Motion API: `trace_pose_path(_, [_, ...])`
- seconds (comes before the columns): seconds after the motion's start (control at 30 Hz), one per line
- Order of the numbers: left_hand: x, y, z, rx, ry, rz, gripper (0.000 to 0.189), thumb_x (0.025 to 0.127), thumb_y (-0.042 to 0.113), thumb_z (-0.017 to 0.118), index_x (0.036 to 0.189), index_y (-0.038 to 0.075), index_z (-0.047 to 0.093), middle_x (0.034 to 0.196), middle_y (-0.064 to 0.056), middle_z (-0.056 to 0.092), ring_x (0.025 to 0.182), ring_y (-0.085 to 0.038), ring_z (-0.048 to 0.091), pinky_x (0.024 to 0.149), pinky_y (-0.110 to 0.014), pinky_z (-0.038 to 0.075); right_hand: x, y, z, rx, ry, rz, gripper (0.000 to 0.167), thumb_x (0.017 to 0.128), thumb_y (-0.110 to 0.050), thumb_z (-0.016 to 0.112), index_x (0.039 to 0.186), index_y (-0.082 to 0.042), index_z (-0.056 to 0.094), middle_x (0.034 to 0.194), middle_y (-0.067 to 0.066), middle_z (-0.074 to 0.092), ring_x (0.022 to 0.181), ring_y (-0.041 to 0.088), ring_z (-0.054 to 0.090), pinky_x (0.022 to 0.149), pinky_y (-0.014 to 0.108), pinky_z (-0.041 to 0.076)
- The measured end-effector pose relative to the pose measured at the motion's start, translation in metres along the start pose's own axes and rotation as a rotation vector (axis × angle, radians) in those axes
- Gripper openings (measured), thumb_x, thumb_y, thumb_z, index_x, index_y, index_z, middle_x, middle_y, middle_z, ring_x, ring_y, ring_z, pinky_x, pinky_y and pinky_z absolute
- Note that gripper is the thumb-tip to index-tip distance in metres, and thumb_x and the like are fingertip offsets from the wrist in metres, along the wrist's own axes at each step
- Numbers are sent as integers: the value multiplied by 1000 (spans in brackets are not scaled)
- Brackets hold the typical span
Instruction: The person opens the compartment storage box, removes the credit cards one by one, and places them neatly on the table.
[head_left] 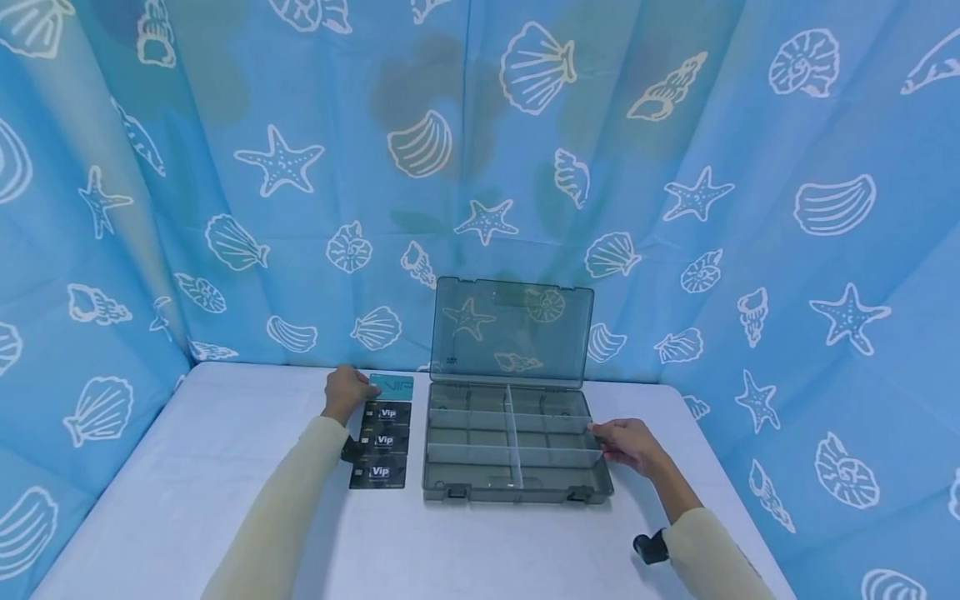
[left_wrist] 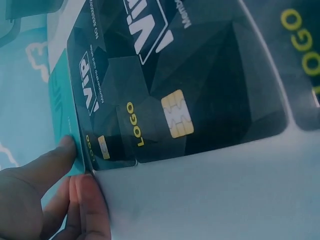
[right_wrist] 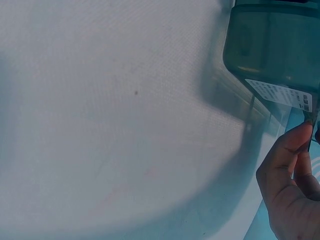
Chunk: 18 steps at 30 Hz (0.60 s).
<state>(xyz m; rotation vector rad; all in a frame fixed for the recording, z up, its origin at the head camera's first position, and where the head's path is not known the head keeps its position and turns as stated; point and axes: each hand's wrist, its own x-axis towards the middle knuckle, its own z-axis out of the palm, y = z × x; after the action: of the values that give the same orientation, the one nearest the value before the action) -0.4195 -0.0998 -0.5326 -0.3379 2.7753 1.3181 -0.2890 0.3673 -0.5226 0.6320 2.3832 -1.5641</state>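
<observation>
At the back left of the table, my left hand pinches the left end of a teal VIP card. The left wrist view shows the thumb lying on the card's face, the other fingers lower at its edge. Three black VIP cards lie in a column just in front of the teal one. Right of them stands a smoky, see-through compartment box, its lid raised. My right hand grips the box's right side wall between thumb and fingers; in the right wrist view a white label shows on that wall.
Clear dividers part the inside of the box into several compartments. A white cloth covers the table. Behind and at both sides hangs a blue curtain with shells and starfish; the raised lid stands close in front of it.
</observation>
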Motion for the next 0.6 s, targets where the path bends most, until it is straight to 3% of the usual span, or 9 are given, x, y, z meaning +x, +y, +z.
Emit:
trace_pose_path(0.23, [-3, 2, -2, 18, -23, 15, 24, 79, 10, 80, 89, -2, 62, 95, -18, 61, 94, -33, 58, 85, -47, 49, 1, 0, 0, -1, 0, 0, 40, 91, -30, 69, 109, 5, 61, 90, 12, 59, 75, 22, 58, 65, 28, 54])
trace_pose_path(0.6, [-3, 5, -4, 40, -39, 8, 25, 83, 9, 76, 98, -5, 61, 100, -20, 60, 96, -35, 58, 85, -48, 50, 3, 2, 1, -3, 13, 4, 39, 92, -29, 68, 110, 5, 62, 90, 11, 59, 74, 21, 58, 65, 27, 54])
